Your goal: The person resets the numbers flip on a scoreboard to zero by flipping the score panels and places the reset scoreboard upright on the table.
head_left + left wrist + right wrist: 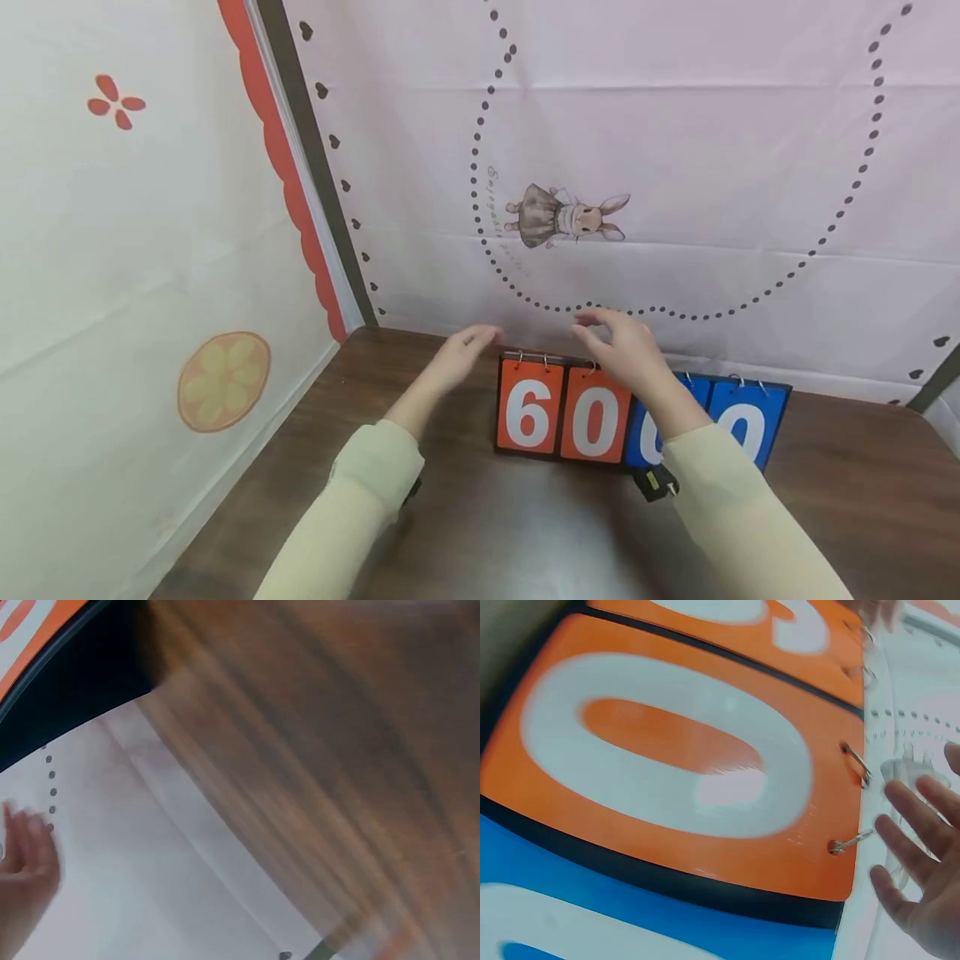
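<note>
A flip scoreboard (525,450) stands on the table, its two orange-red cards reading 6 and 0 and its two blue cards partly covered by my right arm. Metal rings (855,761) hold the cards along the top edge. My left hand (467,354) is beside the board's upper left corner, fingers extended and nothing in them. Above the middle of the top edge hovers my right hand (622,346), thumb apart from the fingers. In the right wrist view that right hand (930,870) shows spread fingers, holding nothing, beside the rings.
The brown wooden table (465,517) meets a pale cloth wall (675,167) with a printed rabbit just behind the scoreboard. Another cloth wall (150,250) runs along the left side. A small black box (656,483) sits by my right cuff.
</note>
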The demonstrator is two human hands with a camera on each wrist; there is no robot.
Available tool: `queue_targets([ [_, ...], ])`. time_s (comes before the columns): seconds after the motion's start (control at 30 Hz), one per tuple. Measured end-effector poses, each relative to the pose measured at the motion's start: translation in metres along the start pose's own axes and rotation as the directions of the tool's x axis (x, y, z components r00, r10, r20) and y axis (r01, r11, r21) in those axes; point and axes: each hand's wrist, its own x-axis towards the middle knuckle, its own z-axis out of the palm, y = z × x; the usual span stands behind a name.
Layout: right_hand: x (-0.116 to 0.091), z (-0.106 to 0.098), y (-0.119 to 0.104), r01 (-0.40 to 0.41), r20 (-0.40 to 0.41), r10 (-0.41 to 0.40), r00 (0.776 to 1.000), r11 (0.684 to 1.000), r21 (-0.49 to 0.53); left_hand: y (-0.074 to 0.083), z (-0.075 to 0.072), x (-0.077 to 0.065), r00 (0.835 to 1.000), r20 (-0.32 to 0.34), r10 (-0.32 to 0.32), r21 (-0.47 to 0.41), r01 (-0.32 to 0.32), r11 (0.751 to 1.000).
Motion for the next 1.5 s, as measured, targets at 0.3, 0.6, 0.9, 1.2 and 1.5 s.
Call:
queue_targets([
  [0.3, 0.011, 0.025, 0.008, -0.187, 0.397, 0.234, 0.888, 0.97, -0.153, -0.01, 0.023, -0.005, 0.943, 0.176, -0.281, 0.137, 0.259, 0.956],
  [0.6, 0.009, 0.022, 0.007, -0.21, 0.43, 0.265, 0.863, 0.963, -0.171, -0.009, 0.022, -0.007, 0.932, 0.166, -0.324, 0.13, 0.305, 0.944],
  [0.9, 0.011, 0.02, 0.003, -0.231, 0.402, 0.269, 0.875, 0.963, -0.14, -0.008, 0.019, -0.005, 0.939, 0.144, -0.311, 0.122, 0.295, 0.948],
  [1.2, 0.014, 0.017, 0.003, -0.258, 0.397, 0.238, 0.886, 0.966, -0.004, -0.003, 0.019, -0.001, 0.957, 0.131, -0.259, 0.076, 0.251, 0.965],
  [1.5, 0.021, 0.012, 0.007, -0.261, 0.388, 0.18, 0.904, 0.951, 0.168, 0.003, 0.015, 0.006, 0.985, 0.034, -0.167, -0.175, 0.17, 0.97],
])
